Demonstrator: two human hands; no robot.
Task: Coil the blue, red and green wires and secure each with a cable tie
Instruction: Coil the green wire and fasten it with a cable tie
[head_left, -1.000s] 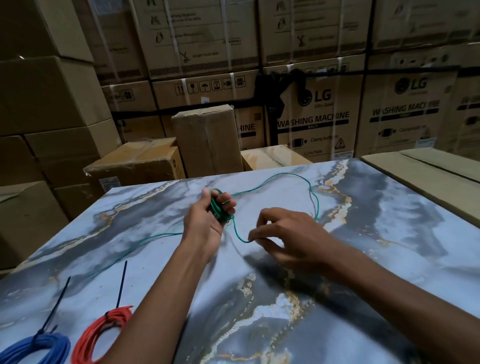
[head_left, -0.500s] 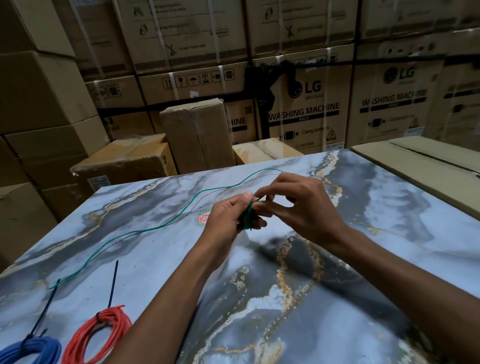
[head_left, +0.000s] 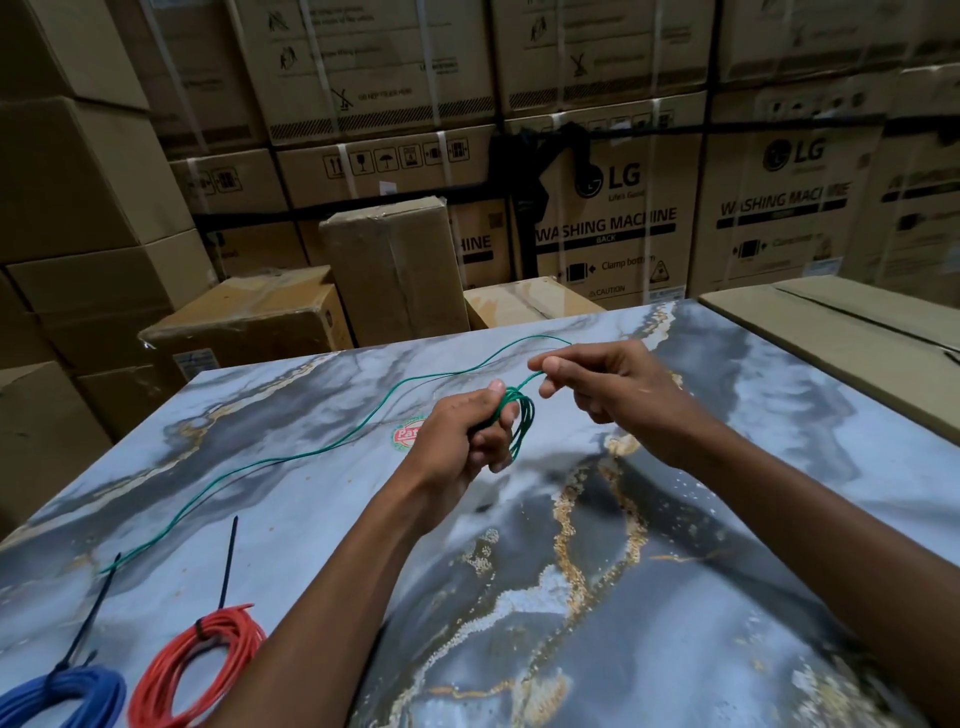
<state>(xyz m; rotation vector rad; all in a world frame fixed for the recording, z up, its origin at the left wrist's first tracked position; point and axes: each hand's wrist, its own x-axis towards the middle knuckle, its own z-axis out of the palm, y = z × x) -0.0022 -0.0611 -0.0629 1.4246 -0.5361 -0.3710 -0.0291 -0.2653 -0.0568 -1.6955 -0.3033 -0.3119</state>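
Observation:
My left hand (head_left: 465, 434) grips a small bundle of green wire (head_left: 522, 415) loops above the marble tabletop (head_left: 675, 545). My right hand (head_left: 608, 387) pinches the same wire just past the bundle, up and to the right. The loose green tail (head_left: 291, 457) trails left across the table toward the near left. A red coil (head_left: 208, 660) and a blue coil (head_left: 67, 696) lie at the near left corner, each with a black cable tie (head_left: 228, 564) sticking up from it.
Stacked cardboard boxes (head_left: 613, 208) wall the far side and the left. A flat carton (head_left: 841, 322) lies level with the table at the right. A round red and green sticker (head_left: 408, 434) marks the tabletop beside my left hand.
My right hand has pulled away from the bundle, up and to the right, drawing wire taut. The loose green tail lies shorter across the table than before.

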